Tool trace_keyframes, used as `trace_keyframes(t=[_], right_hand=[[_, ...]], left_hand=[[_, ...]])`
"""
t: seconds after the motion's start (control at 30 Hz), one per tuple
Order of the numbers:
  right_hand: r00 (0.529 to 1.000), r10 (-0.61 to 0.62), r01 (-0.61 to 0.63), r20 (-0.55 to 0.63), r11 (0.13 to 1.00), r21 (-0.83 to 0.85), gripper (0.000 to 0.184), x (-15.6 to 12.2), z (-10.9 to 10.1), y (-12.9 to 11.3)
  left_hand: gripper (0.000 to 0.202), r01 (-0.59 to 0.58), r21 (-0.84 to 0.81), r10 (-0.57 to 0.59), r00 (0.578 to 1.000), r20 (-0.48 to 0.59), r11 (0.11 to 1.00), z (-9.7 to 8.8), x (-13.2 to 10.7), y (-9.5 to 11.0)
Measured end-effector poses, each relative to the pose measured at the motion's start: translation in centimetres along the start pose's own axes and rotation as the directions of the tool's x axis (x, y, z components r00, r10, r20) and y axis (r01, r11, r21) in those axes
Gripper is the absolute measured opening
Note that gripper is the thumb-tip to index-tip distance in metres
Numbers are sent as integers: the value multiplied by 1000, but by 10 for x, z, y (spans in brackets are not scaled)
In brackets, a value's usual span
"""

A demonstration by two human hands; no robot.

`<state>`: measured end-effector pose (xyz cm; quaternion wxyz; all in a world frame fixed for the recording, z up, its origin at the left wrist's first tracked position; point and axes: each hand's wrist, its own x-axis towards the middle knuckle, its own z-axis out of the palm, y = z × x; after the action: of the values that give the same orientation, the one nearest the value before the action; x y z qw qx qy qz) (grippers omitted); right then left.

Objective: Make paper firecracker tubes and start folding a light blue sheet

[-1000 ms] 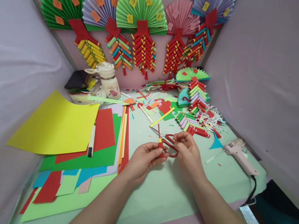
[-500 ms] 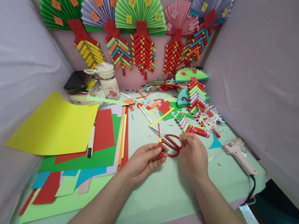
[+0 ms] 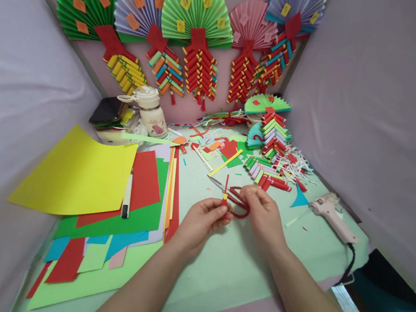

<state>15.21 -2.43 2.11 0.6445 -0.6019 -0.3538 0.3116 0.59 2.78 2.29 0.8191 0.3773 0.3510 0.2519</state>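
Note:
My left hand (image 3: 204, 224) pinches a small red paper tassel (image 3: 225, 197) with a yellow band and a thin red strip rising from its top. The tassel now leans to the right. Just right of it, my right hand (image 3: 263, 215) is closed with its fingertips pressed together; whatever they hold, if anything, cannot be made out. Red-handled scissors (image 3: 241, 209) lie on the table behind both hands, blades pointing up and left. The right fingers cover part of a handle loop, and contact with it cannot be told.
Coloured paper sheets (image 3: 83, 180) and a utility knife (image 3: 126, 198) lie at left. A glue gun (image 3: 333, 217) rests at right below paper firecracker strings (image 3: 264, 172). Paper scraps (image 3: 226, 149) and a bottle (image 3: 151, 115) are farther back. Folded paper fans (image 3: 195, 12) hang behind.
My right hand has moved left, closer to my left hand and over the scissors' handle. The tassel has tilted from upright to the right. The scissors have stayed in place.

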Motion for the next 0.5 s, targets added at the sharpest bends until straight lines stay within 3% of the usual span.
trace_keyframes(t=[0.03, 0.13, 0.33, 0.5], right_hand=[[1000, 1, -1, 2, 1000, 4, 16, 1, 0, 1], [999, 27, -28, 36, 999, 24, 31, 2, -2, 1], [980, 88, -87, 177, 996, -11, 15, 3, -4, -6], [970, 75, -62, 230, 996, -59, 23, 4, -5, -2]], left_hand=[[22, -36, 76, 38, 999, -28, 996, 1, 0, -1], [21, -98, 263, 117, 992, -55, 960, 5, 0, -2], [19, -120, 430, 143, 989, -23, 895, 9, -3, 2], [18, -178, 552, 236, 971, -34, 815, 8, -2, 3]])
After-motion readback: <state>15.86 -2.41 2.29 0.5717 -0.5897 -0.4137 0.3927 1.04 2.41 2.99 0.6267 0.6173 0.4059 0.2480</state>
